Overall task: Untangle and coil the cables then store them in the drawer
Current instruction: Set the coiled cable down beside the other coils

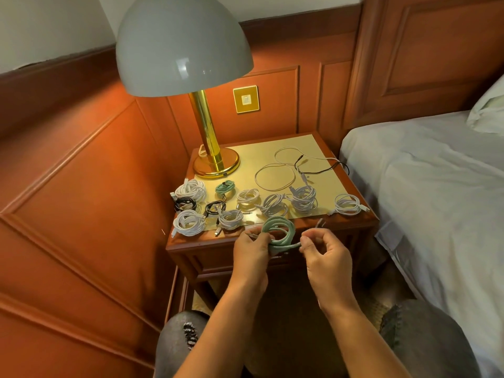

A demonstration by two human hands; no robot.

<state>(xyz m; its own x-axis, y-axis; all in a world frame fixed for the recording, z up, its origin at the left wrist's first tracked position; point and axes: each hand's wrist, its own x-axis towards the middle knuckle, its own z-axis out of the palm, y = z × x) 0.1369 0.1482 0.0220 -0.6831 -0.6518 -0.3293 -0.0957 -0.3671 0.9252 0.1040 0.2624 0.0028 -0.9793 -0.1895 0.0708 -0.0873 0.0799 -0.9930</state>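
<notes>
Head view: both hands hover in front of the bench's (351,214) near edge, working a green cable (278,232). The left hand (252,248) grips the cable's coiled loops between thumb and fingers on the coil's left side. The right hand (326,249) pinches the cable's loose end just right of the coil, the strand running between the two hands; the hands are close together but not touching. The coil hangs in the air, above the drawer front (215,261), which is closed.

On the bench top, a row of white coils (304,199) lies along the front half, with two black coils (186,203) among those at the left and a small green coil (225,187) just behind them. Farther back, a loose white cable (268,175) sprawls in open loops, crossed by a thin black cable (324,170) that trails toward the right edge. A brass lamp (203,126) with a grey dome shade stands at the back left corner. A bed (436,181) sits just right of the bench. The person's knees show at the bottom.
</notes>
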